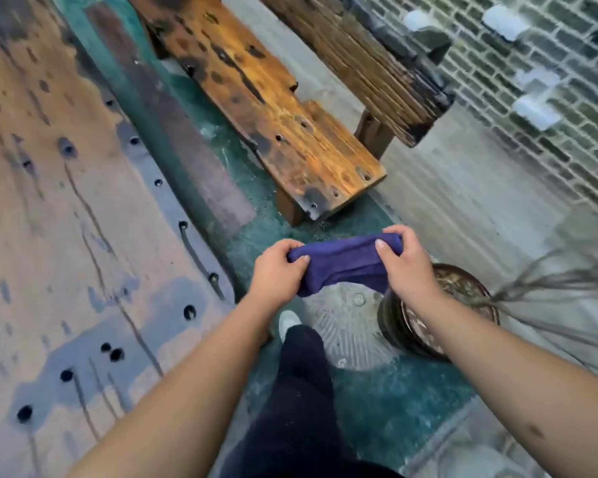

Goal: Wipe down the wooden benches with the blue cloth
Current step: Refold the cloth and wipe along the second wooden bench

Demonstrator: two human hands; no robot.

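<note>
Head view: both hands are up in front of the body, holding the blue cloth (346,262) in the air between them. Left hand (278,270) pinches the left end, thumb on top. Right hand (406,260) grips the right end, fingers curled over the far edge. The cloth is bunched into a short roll with the lower edge sagging, touching nothing but the hands.

The nearest bench (273,108) is the orange-brown slab ahead, with dark scorch marks and small holes. Its near end sits just beyond the cloth. A second, darker bench (366,60) runs behind it by the brick wall (549,108). A big wooden desk (66,201) is on the left, with dark patches that look wet. A potted plant (439,312) stands on the floor under the right forearm.

Judgement: the step is readying the cloth; no wiping contact yet.

To do it well:
- Fold into a flat pad, not a roll, for more contact.
- Drop to one palm on the pad and press flat.
- Start at the near end and stroke along the grain, with overlapping passes.
- Work the pad over the holes and the notched edge, where grit likely collects.
- Refold to a clean face when it gets dirty.
- Mind the plant when stepping forward.
</note>
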